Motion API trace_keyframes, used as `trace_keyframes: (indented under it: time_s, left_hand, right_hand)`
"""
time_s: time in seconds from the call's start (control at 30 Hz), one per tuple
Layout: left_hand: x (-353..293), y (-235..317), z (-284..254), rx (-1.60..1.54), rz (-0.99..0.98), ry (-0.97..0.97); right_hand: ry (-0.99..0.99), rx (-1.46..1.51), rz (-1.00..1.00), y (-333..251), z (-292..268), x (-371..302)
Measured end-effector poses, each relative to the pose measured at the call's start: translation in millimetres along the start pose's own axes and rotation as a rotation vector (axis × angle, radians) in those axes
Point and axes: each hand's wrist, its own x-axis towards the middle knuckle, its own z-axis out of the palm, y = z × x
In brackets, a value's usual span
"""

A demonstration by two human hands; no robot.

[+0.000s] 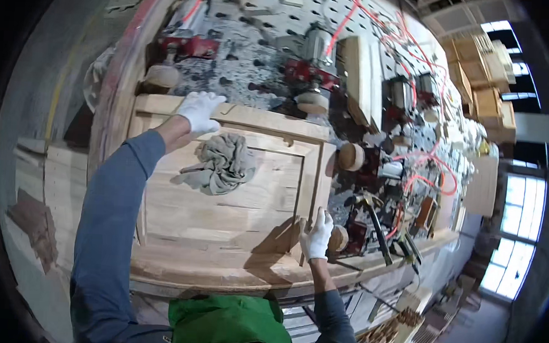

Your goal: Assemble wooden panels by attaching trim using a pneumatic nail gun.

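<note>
A pale wooden panel door (216, 221) lies flat on the bench in front of me, with its frame pieces around a planked middle. My left hand (198, 110), in a white glove, is laid over the far rail (271, 121), its fingers across the top and its thumb on the near side. At the near right, my gloved right hand (316, 234) grips the right-hand stile (325, 180) near its lower end. A crumpled grey-green rag (222, 164) rests on the panel, close to my left hand but apart from it.
Red clamps with round wooden pads, such as one pad (313, 103), stand beyond and right of the door. A hammer (378, 230) lies on the right. Orange air hoses (433, 161) cross the perforated bench top (242, 70). Wooden blocks (361, 83) lie farther back.
</note>
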Motion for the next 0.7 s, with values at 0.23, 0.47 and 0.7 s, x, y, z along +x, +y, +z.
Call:
trace_keyframes:
  time_s: [0.23,0.47,0.7]
  left_hand:
    - [6.1,20.4,-35.7,0.096,0.006,-0.045]
    - [105.6,-26.5,-124.0,0.038,0.140,0.391]
    - [174.6,-150.2,-115.6,0.064,-0.035,0.221]
  right_hand:
    - [0.001,0.038,0.397,30.7,13.6,4.9]
    - [0.072,-0.053,0.235,67.3,18.8,5.0]
    - [0.286,-0.194,-0.075,47.5,-104.0,3.8]
